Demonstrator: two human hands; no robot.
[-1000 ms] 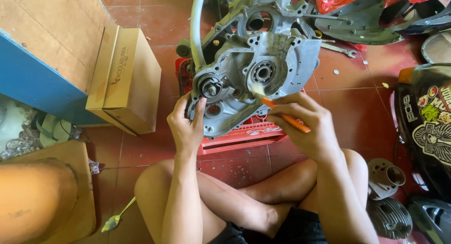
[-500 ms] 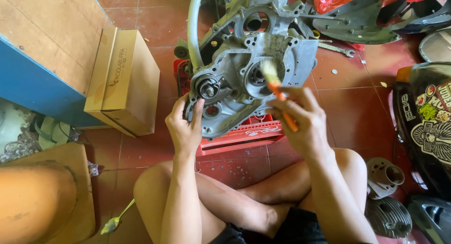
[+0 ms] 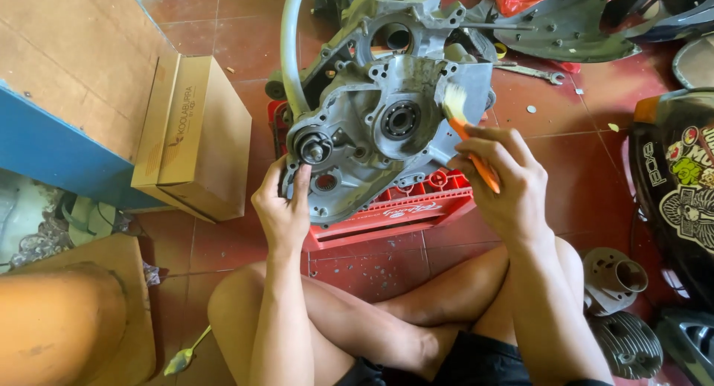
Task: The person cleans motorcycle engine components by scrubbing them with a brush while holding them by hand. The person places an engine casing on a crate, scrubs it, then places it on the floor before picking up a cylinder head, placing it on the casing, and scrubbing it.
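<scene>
The red tiled floor [image 3: 245, 36] carries the whole work area; the person sits cross-legged on it. A grey cast-metal engine crankcase half [image 3: 387, 126] stands tilted upright on a red plastic crate [image 3: 416, 211], directly in front of the knees, its open face with the round bearing seat toward the camera. A flat brown cardboard box [image 3: 201, 133] lies well apart to the left of the casing. A grey finned metal cylinder [image 3: 621, 311] lies near the right knee.

The left hand [image 3: 282, 211] is closed on the lower left edge of the crankcase, just below the protruding shaft, steadying it. The right hand [image 3: 506, 181] is clamped round the orange handle of a small pale-bristled paintbrush [image 3: 465, 129], whose bristles touch the upper right rim of the casing.

Judgement: the step in hand is brushing the casing's face and mating rim. The next stroke calls for the left hand's firm support while the bristles reach into recesses around the bearing.
</scene>
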